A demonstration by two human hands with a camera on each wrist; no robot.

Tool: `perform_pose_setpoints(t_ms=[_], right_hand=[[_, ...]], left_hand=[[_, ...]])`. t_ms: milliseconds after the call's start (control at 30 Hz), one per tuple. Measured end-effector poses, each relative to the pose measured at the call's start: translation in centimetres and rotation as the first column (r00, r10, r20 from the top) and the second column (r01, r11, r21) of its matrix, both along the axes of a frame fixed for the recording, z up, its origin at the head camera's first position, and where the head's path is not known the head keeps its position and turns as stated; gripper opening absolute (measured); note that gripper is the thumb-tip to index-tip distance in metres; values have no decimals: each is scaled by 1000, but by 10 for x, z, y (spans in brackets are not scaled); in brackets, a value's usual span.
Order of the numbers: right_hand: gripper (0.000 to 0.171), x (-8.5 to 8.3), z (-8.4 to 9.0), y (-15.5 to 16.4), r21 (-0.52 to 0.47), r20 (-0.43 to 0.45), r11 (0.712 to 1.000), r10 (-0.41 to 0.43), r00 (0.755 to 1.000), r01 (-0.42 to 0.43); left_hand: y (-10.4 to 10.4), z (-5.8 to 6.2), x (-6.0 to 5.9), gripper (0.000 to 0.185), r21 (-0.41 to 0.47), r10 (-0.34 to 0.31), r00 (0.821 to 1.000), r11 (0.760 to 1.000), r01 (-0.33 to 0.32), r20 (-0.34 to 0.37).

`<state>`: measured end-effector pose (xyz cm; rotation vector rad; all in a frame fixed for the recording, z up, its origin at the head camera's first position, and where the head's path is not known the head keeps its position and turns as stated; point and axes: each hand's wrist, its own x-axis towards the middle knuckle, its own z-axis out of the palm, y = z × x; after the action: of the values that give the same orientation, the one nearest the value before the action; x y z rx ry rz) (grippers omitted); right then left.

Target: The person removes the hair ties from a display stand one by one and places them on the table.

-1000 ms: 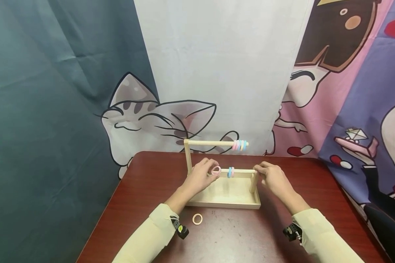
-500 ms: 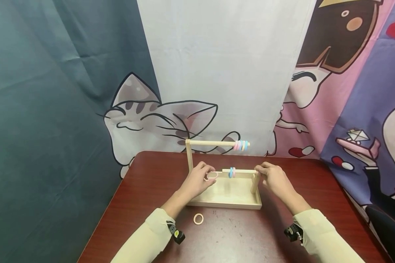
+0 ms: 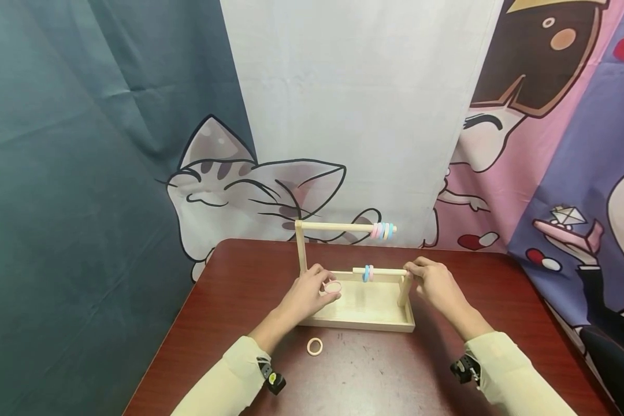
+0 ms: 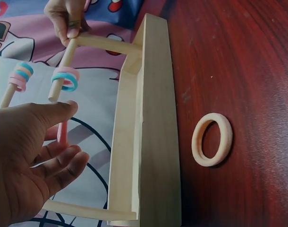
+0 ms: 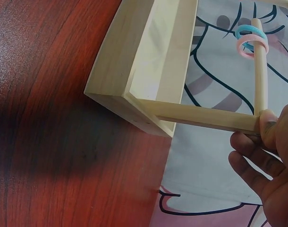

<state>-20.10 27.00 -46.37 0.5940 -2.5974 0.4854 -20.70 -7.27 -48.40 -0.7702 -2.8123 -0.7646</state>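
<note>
Pinching a pink ring [image 3: 333, 286] between thumb and fingertips, the left hand [image 3: 305, 296] sits just left of centre in the head view, above the left end of the wooden tray [image 3: 361, 323]. In the left wrist view the ring shows only as a thin pink edge [image 4: 63, 132] between the thumb and the curled fingers at the lower left of the frame, just short of the free tip of the lower dowel [image 4: 59, 75]. That lower dowel [image 3: 379, 270] runs across the middle of the head view and carries a blue and a pink ring [image 3: 367, 273] side by side. At its right end the right hand [image 3: 434, 284] is closed around the joint where the dowel meets the short upright post [image 3: 404, 290]; the right wrist view shows the thumb [image 5: 269, 130] pressed on that corner at the right edge of the frame, with the other fingers curled below it. The two hands are well apart, one at each end of the tray. Higher up, a taller post [image 3: 301, 248] holds an upper dowel [image 3: 338, 227] with a cluster of pink, blue and yellow rings [image 3: 383, 231] near its right tip. On the dark red table [image 3: 229, 300], just in front of the tray in the lower middle of the head view, lies a plain wooden ring [image 3: 314, 346], touched by neither hand
</note>
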Motion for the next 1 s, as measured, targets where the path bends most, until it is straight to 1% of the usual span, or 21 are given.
perform_pose_setpoints(t_ms=[100,333,500,733,1000], right_hand=[[26,0,0,0,0,-13,1000,3,1000,-3],[25,-1,-1,0,-6,-47,1000,10,999,-11],[25,0,-1,1,-4,-41,1000,7,999,-7],[24,1,-1,0,4,-35,1000,7,999,-7],[24,0,-1,0,9,-33,1000,7,999,-6]], left_hand=[[0,0,3,38,-33,1,1000,999,-1,-7],[2,-2,8,37,-68,-17,1000,998,16,-21],[3,-5,14,38,-98,-28,999,995,26,-29],[3,-12,21,38,-144,-52,996,989,41,-71],[6,-16,31,36,-199,-88,994,977,73,-71]])
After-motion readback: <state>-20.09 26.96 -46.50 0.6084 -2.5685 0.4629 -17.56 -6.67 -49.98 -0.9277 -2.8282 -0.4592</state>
